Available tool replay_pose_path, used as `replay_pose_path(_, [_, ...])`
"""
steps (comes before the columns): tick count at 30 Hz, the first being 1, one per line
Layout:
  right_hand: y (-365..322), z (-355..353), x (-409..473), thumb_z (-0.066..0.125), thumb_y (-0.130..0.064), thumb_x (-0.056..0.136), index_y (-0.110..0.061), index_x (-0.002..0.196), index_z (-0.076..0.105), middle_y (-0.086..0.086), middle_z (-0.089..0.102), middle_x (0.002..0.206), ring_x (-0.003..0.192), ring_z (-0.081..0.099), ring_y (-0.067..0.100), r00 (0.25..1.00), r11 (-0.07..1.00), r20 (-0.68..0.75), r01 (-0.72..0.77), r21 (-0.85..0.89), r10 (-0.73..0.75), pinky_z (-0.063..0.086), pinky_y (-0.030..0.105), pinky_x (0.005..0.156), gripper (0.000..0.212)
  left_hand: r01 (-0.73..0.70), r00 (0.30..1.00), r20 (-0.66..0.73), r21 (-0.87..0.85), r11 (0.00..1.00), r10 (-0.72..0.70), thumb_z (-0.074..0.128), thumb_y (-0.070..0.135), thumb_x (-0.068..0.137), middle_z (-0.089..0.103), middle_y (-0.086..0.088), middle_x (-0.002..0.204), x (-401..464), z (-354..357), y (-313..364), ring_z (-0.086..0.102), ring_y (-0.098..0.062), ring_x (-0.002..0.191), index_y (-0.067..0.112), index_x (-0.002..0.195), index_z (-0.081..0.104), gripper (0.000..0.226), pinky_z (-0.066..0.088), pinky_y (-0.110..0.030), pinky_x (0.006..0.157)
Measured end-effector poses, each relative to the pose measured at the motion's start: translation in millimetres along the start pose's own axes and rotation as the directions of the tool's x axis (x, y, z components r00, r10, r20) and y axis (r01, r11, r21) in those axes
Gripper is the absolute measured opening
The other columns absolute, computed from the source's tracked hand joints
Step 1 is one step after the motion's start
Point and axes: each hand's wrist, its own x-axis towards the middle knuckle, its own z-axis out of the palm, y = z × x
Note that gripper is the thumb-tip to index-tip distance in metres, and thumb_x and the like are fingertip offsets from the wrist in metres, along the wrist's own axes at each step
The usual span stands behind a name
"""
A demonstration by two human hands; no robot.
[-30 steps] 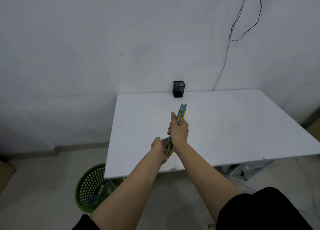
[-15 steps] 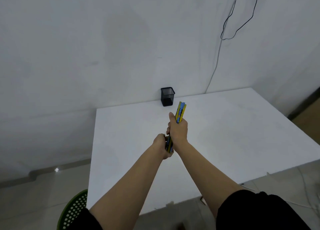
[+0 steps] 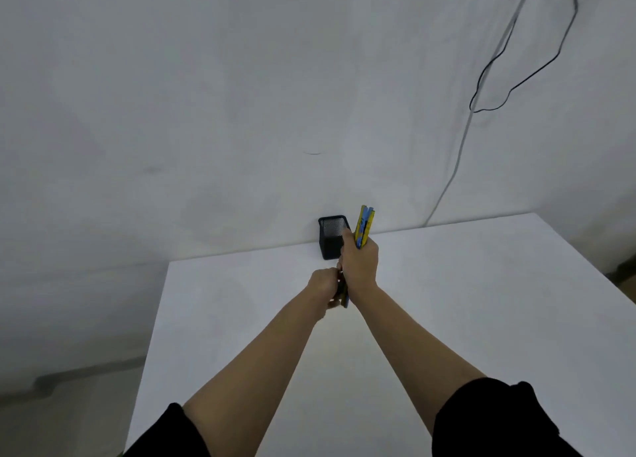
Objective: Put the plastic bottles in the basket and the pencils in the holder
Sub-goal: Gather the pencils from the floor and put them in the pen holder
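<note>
- Just in front of the holder [image 3: 333,237], which stood at the back edge of the table [image 3: 481,301] against the wall [image 3: 206,95], the right hand [image 3: 359,264] was wrapped tight around a bundle of yellow and blue pencils [image 3: 364,227].
- Their upper ends stood up beside the holder's right rim, roughly upright, and their lower ends poked out under the fist.
- Close against that lower end, the left hand [image 3: 323,283] was curled with its fingers pressed together at the bundle's foot; whether it truly gripped the pencils or only steadied them could not be told.
- None of the pencils was inside the holder yet. Its mesh looked dark, and what lay inside could not be made out.
- Around the holder, the table showed no loose pencils and no bottles.
- No basket and no bottles appeared anywhere in view, so the bottle half of the job could not be judged.
- By the look of it, the pencil half was nearly done: what remained was to lift the bundle over the holder's mouth and drop it in.
- Above and to the right of the holder, a cable [image 3: 488,74] hung down the wall, clear of the work.
</note>
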Motion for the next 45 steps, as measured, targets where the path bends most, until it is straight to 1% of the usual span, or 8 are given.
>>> replay_pose_path(5, [9.4, 17.2, 76.0, 0.052, -0.024, 0.095, -0.016, 0.061, 0.037, 0.014, 0.044, 0.063, 0.060, 0.043, 0.024, 0.999, 0.997, -0.041, 0.033, -0.072, -0.036, 0.039, 0.035, 0.059, 0.038, -0.169, 0.973, -0.098, 0.321, 0.932, 0.210, 0.037, 0.013, 0.096, 0.064, -0.020, 0.113, 59.0, -4.6, 29.1, 0.056, -0.029, 0.091, 0.001, 0.110, 0.063, 0.032, 0.044, -0.035, 0.080])
replay_pose_path(9, [9.3, 36.7, 123.5, 0.053, -0.024, 0.095, -0.022, 0.058, 0.033, -0.003, 0.035, 0.054, 0.048, 0.034, 0.011, 0.992, 0.989, -0.048, 0.115, -0.098, -0.120, 0.032, 0.015, 0.044, 0.042, -0.272, 0.921, -0.119, 0.483, 0.833, 0.370, 0.045, 0.012, 0.095, 0.065, -0.012, 0.119, 102.0, -12.2, 47.2, 0.058, -0.026, 0.111, 0.006, 0.111, 0.064, 0.026, 0.043, -0.028, 0.086])
replay_pose_path(19, [28.2, 76.8, 201.6, 0.052, -0.023, 0.097, -0.025, 0.059, 0.038, -0.001, 0.035, 0.053, 0.049, 0.034, 0.012, 0.969, 0.967, -0.031, 0.244, -0.074, -0.246, 0.031, 0.024, 0.047, 0.040, -0.278, 0.901, -0.244, 0.306, 0.910, 0.357, 0.045, 0.006, 0.092, 0.068, -0.027, 0.100, 177.8, -2.7, 73.4, 0.065, -0.036, 0.083, -0.004, 0.098, 0.062, 0.021, 0.054, -0.042, 0.079])
replay_pose_path(24, [59.8, 76.2, 205.3, 0.053, -0.018, 0.096, -0.029, 0.059, 0.038, -0.010, 0.030, 0.053, 0.044, 0.033, 0.000, 0.962, 0.961, 0.049, 0.272, -0.059, -0.269, 0.029, 0.010, 0.045, 0.041, -0.255, 0.890, -0.284, 0.339, 0.906, 0.357, 0.042, 0.008, 0.094, 0.069, -0.017, 0.100, 205.0, -4.6, 67.2, 0.058, -0.018, 0.076, 0.003, 0.100, 0.063, 0.022, 0.041, -0.015, 0.054])
replay_pose_path(29, [72.6, 81.3, 204.4, 0.053, -0.020, 0.094, -0.040, 0.063, 0.043, -0.012, 0.037, 0.050, 0.047, 0.037, 0.000, 0.959, 0.959, 0.042, 0.281, -0.045, -0.279, 0.032, 0.010, 0.047, 0.039, -0.235, 0.899, -0.287, 0.319, 0.918, 0.330, 0.042, 0.010, 0.094, 0.069, -0.012, 0.106, 214.0, -0.4, 61.2, 0.064, -0.026, 0.093, 0.005, 0.105, 0.064, 0.025, 0.048, -0.026, 0.073])
replay_pose_path(35, [86.6, 85.4, 203.5, 0.052, -0.018, 0.096, -0.027, 0.062, 0.041, -0.004, 0.035, 0.054, 0.048, 0.033, 0.005, 0.973, 0.971, 0.042, 0.231, -0.066, -0.228, 0.031, 0.019, 0.048, 0.037, -0.248, 0.899, -0.275, 0.322, 0.913, 0.341, 0.044, 0.011, 0.094, 0.070, -0.010, 0.106, 217.2, -1.3, 62.5, 0.062, -0.020, 0.086, 0.007, 0.105, 0.064, 0.024, 0.047, -0.025, 0.073])
replay_pose_path(39, [83.4, 83.8, 200.0, 0.055, -0.015, 0.094, -0.030, 0.063, 0.041, -0.006, 0.039, 0.054, 0.048, 0.038, 0.005, 0.972, 0.970, 0.054, 0.231, -0.079, -0.227, 0.034, 0.013, 0.049, 0.037, -0.270, 0.888, -0.270, 0.349, 0.898, 0.372, 0.043, 0.011, 0.094, 0.070, -0.011, 0.105, 216.4, -3.6, 62.7, 0.059, -0.017, 0.082, 0.006, 0.104, 0.063, 0.023, 0.045, -0.023, 0.070])
replay_pose_path(45, [74.7, 73.7, 195.1, 0.059, -0.004, 0.087, -0.006, 0.090, 0.057, 0.008, 0.062, 0.086, 0.077, 0.057, 0.013, 0.928, 0.915, 0.107, 0.370, -0.162, -0.357, 0.047, 0.014, 0.073, 0.004, -0.325, 0.858, -0.274, 0.366, 0.872, 0.435, 0.043, 0.008, 0.094, 0.064, -0.012, 0.109, 208.8, -3.1, 62.4, 0.055, -0.011, 0.082, 0.007, 0.107, 0.061, 0.022, 0.043, -0.010, 0.063])
